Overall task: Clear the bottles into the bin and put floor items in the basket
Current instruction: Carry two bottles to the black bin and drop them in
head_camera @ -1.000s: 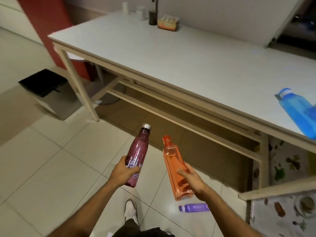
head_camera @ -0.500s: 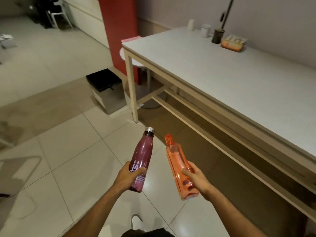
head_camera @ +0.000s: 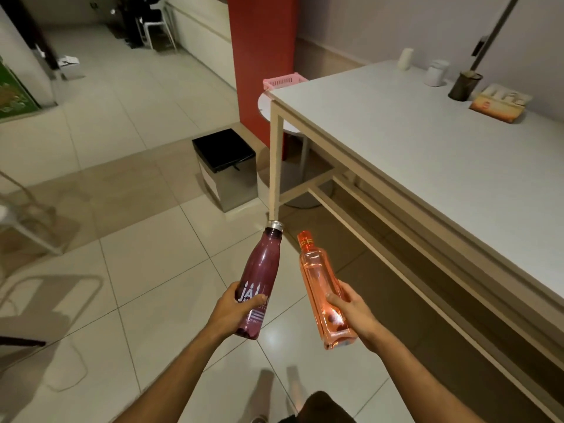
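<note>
**Two bottles in hand, bin ahead**

We carry a bottle in each hand above the pale tiled floor (head_camera: pixel 146 270). Our left hand (head_camera: pixel 233 312) wraps its fingers and thumb round the lower body of the maroon metal bottle with a silver cap (head_camera: pixel 259 279), neck tilted forward and away. Our right hand (head_camera: pixel 351 312) grips the transparent orange square-sided plastic bottle (head_camera: pixel 320 288) near its base, neck likewise pointing ahead.

We judge the maroon bottle stiff and smooth, likely the heavier of the two, and somewhat slippery; a full wrap low on the body, as now, suits it. The orange bottle looks light and thin-walled, possibly giving under a squeeze; its flat sides offer a firm hold. Neither seems fragile, so a drop into the bin should do no harm.

The square steel bin with a black liner (head_camera: pixel 225 166) stands ahead on the floor beside the leg of the long white table (head_camera: pixel 427 154); a pink plastic basket (head_camera: pixel 282 82) shows behind the table's far corner.

Against a moment ago, our view has swung left and forward: the bin sits closer and more central, the pink basket has come into sight, and our holds on both bottles look unchanged.
</note>
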`<state>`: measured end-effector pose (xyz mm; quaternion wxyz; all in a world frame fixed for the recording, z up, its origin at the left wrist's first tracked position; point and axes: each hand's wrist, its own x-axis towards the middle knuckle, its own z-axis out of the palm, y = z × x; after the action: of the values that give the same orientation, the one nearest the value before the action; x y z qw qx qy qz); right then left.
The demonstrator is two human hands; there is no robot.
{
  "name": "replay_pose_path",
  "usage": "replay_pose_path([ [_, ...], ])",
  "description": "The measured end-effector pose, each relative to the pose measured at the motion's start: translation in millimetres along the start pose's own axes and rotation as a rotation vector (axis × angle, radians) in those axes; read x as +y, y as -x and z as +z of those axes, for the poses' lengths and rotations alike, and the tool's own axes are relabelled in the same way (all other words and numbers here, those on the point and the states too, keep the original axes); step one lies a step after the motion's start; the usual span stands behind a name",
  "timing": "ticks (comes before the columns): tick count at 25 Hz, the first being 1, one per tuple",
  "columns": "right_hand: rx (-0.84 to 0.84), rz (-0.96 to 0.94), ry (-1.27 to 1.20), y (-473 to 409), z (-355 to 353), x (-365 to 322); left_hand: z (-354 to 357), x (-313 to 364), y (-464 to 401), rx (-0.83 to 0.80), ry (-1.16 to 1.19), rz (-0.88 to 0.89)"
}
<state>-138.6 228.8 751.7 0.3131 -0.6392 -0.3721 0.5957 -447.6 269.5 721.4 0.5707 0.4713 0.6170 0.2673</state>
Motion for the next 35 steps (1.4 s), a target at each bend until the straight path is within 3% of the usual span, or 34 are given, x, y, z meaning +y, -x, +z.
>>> replay_pose_path([
  [13, -0.205, -0.013, 0.135, -242.1, 20.4, -140.8, -76.5, 86.1, -159.0, 0.215, 0.123, -0.035],
  [20, -0.297, -0.030, 0.168, -348.5, 84.8, -212.9, -158.8, 114.4, -249.0, 0.278, 0.136, -0.048],
  [30, -0.194, -0.001, 0.059, -474.9, 202.2, -308.1, -331.2, 144.8, -394.7, 0.192, 0.107, -0.025],
  [35, -0.165, 0.027, 0.040, -529.4, 230.6, -336.6, -373.9, 150.4, -447.4, 0.189, 0.154, -0.046],
])
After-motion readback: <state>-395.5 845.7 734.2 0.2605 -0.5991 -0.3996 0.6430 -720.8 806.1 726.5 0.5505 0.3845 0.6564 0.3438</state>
